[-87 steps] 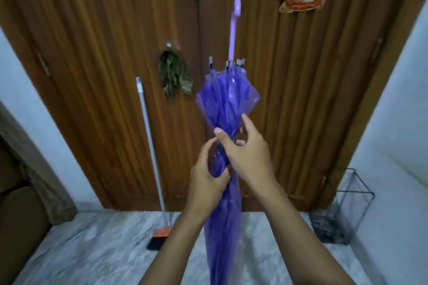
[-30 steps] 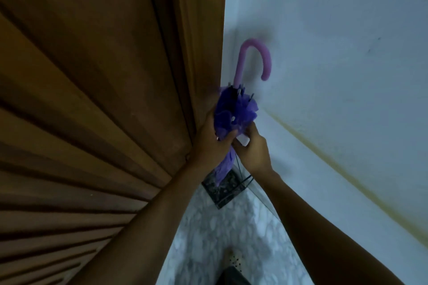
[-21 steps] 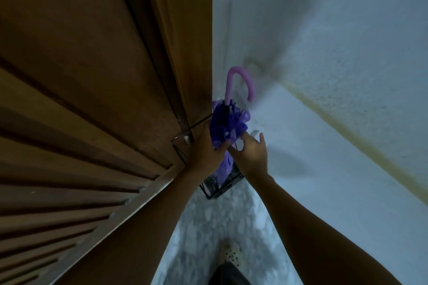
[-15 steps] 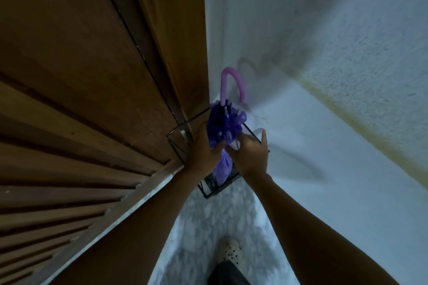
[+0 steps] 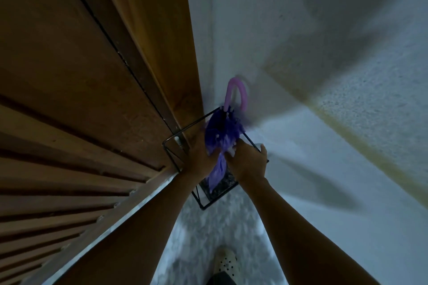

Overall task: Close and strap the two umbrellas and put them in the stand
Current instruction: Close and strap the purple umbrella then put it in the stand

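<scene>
View from above, looking down into a dim corner where a brown wooden door on the left meets a white wall on the right. A black wire stand, square at the rim, sits on the pale marbled floor right in that corner.

A folded purple umbrella stands nearly upright in the stand. Its narrow lower end reaches down past the rim toward the dark bottom of the stand, while the bunched top of the canopy and the pink hooked handle rise above the rim, close to the wall.

2 bare arms reach in from the bottom of the view. The left hand is wrapped around the canopy from the door side, grasping it just below the bunched top. The right hand is on the wall side, its fingers against the canopy and its thumb sticking out over the rim wire; blur makes it impossible to tell whether this hand is pinching the fabric or only touching it.

1 pale perforated shoe shows on the floor at the bottom edge
</scene>
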